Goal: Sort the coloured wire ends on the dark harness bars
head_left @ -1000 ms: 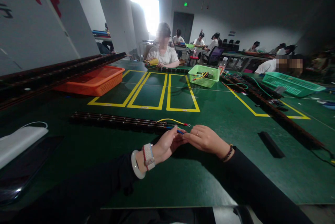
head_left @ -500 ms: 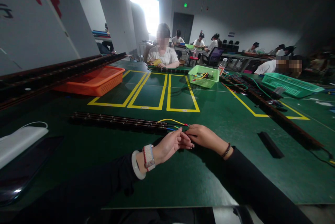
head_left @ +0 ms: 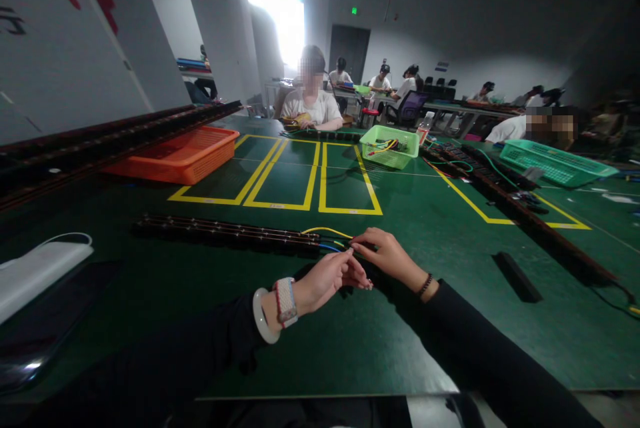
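A long black strip with rows of metal contacts lies across the table left of my hands. From its right end come a yellow wire, a blue wire and some darker ones. My right hand is closed, its thumb and fingertips pinched at the yellow wire's end. Just below, my left hand is turned palm inward with bent fingers, its thumb tip close to the right fingertips at the wires. What the left fingers hold is hidden.
An orange basket stands back left under a long dark rail. Green baskets sit farther back. A black bar lies right of my hands; a phone and white device lie left. A person sits opposite.
My right hand has moved slightly left and up, bringing the yellow wire's end along. The red tip that showed beside it is now mostly covered. My left hand has barely shifted.
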The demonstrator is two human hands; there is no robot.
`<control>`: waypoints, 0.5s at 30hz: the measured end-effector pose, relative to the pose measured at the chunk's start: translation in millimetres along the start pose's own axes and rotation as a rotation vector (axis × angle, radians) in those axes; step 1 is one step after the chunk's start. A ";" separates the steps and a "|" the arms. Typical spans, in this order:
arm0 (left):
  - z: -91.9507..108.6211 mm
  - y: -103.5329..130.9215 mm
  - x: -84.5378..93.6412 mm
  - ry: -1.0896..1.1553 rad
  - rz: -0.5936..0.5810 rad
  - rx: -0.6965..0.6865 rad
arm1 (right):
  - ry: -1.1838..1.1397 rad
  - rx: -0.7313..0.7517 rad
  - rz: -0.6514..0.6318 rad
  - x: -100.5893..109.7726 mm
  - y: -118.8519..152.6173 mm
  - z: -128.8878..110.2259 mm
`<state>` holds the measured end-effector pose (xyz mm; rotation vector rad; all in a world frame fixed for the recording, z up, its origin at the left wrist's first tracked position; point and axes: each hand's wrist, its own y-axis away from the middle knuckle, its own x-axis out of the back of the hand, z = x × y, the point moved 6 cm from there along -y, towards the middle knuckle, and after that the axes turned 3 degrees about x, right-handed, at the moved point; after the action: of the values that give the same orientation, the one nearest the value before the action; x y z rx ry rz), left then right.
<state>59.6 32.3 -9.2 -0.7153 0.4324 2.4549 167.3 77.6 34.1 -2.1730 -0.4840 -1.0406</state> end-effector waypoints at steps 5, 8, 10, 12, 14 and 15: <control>3.5 1.8 -4.2 -0.059 -0.009 -0.002 | 0.055 -0.042 0.031 -11.5 -1.8 11.4; 4.4 2.3 -5.6 -0.083 -0.010 0.001 | 0.081 -0.064 -0.044 -22.4 -3.8 16.2; 4.4 2.3 -6.3 -0.089 -0.015 0.001 | 0.072 -0.086 -0.083 -26.9 -5.8 18.3; 4.2 2.4 -6.9 -0.089 -0.018 0.002 | 0.050 -0.103 -0.108 -29.5 -8.0 19.4; 4.2 2.6 -7.1 -0.083 -0.013 0.004 | 0.015 -0.115 -0.124 -31.0 -10.0 20.2; 4.2 2.6 -7.1 -0.079 -0.009 0.006 | -0.006 -0.115 -0.129 -31.7 -10.8 20.3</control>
<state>61.4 29.1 -1.4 -0.6145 0.4049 2.4629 152.6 98.3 4.2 -2.2709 -0.5866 -1.1577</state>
